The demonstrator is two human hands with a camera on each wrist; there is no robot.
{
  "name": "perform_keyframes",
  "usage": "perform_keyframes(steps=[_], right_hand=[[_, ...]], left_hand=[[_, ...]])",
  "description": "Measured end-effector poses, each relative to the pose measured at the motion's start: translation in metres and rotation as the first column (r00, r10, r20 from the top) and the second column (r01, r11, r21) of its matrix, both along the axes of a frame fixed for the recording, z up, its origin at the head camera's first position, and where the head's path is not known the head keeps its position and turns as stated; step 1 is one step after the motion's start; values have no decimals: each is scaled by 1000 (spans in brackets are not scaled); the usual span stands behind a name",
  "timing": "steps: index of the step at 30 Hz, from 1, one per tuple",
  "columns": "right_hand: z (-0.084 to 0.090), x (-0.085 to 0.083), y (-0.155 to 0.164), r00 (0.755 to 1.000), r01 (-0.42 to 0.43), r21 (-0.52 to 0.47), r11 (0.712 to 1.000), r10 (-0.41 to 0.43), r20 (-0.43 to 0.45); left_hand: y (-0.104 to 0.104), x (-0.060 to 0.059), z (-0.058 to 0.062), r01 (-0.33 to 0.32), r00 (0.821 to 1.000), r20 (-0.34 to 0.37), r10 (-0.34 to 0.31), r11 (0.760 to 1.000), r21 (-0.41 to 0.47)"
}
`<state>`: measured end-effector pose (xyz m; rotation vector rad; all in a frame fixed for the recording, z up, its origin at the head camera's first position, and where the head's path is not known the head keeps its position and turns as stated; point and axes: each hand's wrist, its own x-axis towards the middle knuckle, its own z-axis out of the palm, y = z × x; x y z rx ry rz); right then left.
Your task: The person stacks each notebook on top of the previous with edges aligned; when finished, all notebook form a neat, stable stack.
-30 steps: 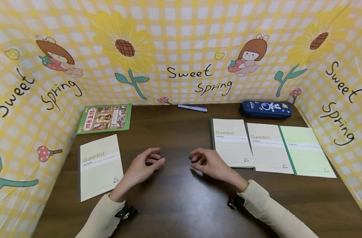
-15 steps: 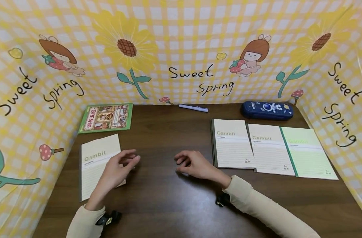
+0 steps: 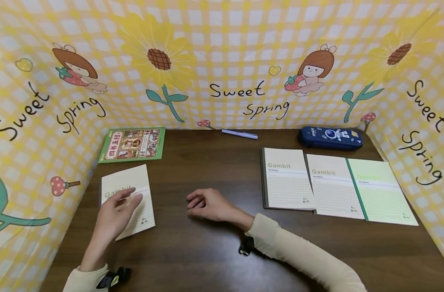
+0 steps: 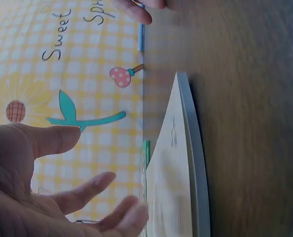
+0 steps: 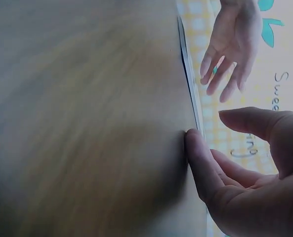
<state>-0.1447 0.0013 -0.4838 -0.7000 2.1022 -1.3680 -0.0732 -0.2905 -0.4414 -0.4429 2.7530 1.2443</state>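
At the lower left of the head view, the left hand (image 3: 114, 213) hovers with fingers spread and relaxed over a cream notebook (image 3: 136, 186) lying flat on the dark worktop (image 3: 214, 162), holding nothing. The right hand (image 3: 207, 205) rests loosely curled on the wood at centre frame, empty. The notebook looks thin, light and floppy, its cover likely smooth; a grip is best taken at its near right edge, thumb under, fingers on top

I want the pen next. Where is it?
In the head view, the pen lies at the table's far edge, beside the backdrop, left of the blue pencil case.
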Motion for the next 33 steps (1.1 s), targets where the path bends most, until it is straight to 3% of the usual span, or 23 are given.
perform_keyframes(steps=[8,12,18,21,25,33], right_hand=[[-1,7,-38,996,22,-38,999,-18,89],[-1,9,-53,988,55,-55,997,-47,144],[3,15,-71,968,117,-66,991,-99,231],[5,18,-77,945,162,-119,980,-119,306],[5,22,-83,907,215,-179,960,-129,400],[5,30,-91,848,281,-220,934,-134,513]], left_hand=[[-21,10,1,-114,992,49,114,994,-3],[-29,15,0,-140,987,86,139,990,6],[-41,22,0,-216,962,180,204,975,45],[-44,26,0,-248,950,208,232,967,57],[-44,31,-2,-283,944,194,266,957,63],[-46,37,-4,-358,920,198,337,930,81]])
